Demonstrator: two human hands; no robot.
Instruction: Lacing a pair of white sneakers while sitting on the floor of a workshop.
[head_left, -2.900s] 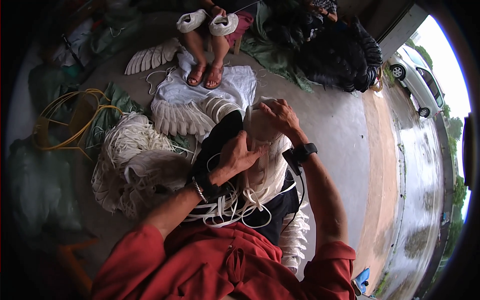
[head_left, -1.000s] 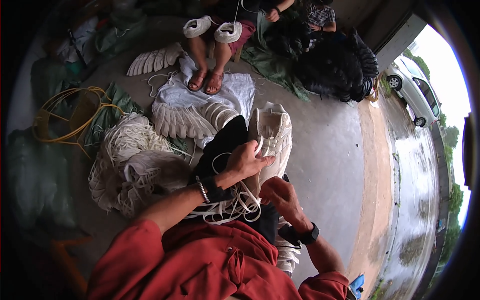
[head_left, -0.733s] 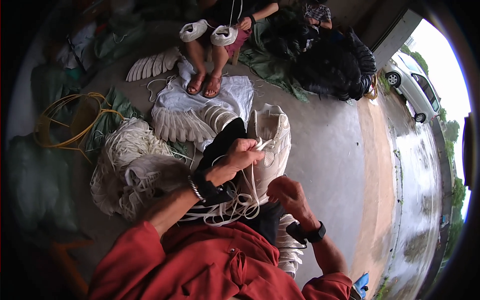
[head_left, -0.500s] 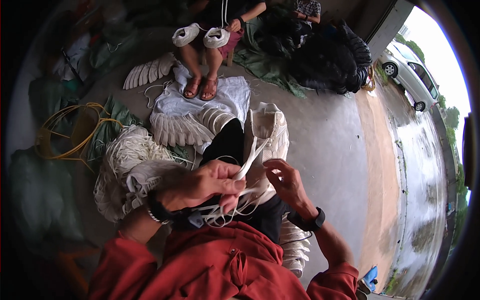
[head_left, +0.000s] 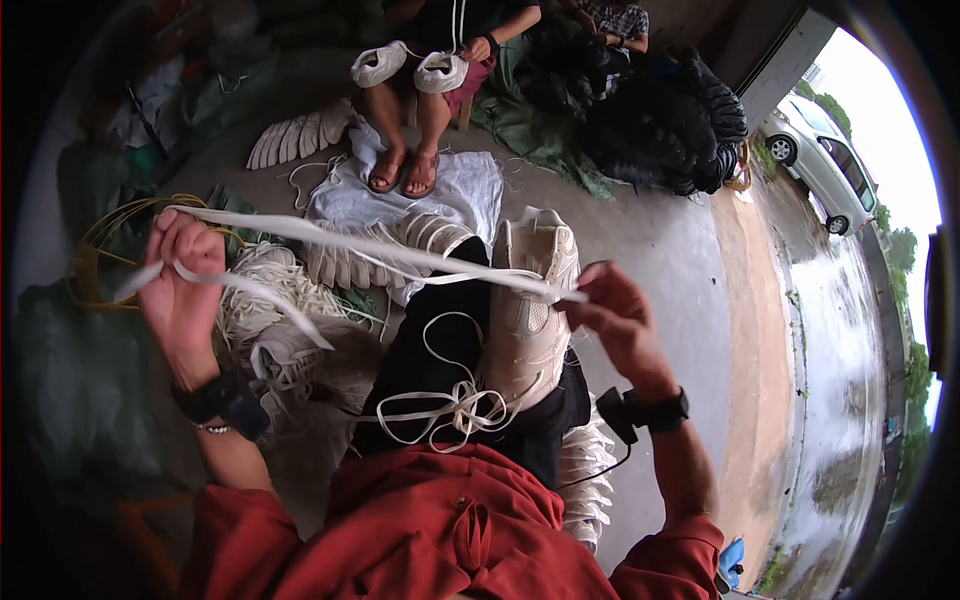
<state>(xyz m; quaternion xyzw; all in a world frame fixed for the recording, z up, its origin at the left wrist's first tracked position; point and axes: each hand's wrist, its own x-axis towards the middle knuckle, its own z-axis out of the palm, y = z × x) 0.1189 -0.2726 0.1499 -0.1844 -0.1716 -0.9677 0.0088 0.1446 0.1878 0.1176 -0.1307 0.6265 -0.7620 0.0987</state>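
Note:
A cream shoe upper (head_left: 532,335) rests on my lap, its opening facing away from me. A flat white shoelace (head_left: 350,240) stretches across it from one hand to the other, passing by the upper's eyelets. Far out to the left, my left hand (head_left: 187,275) is closed round the lace, with a loose tail hanging from it. My right hand (head_left: 625,325), just right of the upper, pinches the lace near the eyelets. A knotted bunch of white laces (head_left: 462,408) lies on my dark trousers beside the upper.
A heap of white laces (head_left: 270,300) and rows of nested white shoe uppers (head_left: 350,262) lie to the left. Opposite sits a person with two white uppers (head_left: 440,72) on the knees. Black stacked uppers (head_left: 660,130) lie far right. A car (head_left: 822,160) stands outside.
My left hand has swung from the middle far out to the left, drawing the lace out long. My right hand has shifted slightly right and up. The lace bunch now lies uncovered on my lap.

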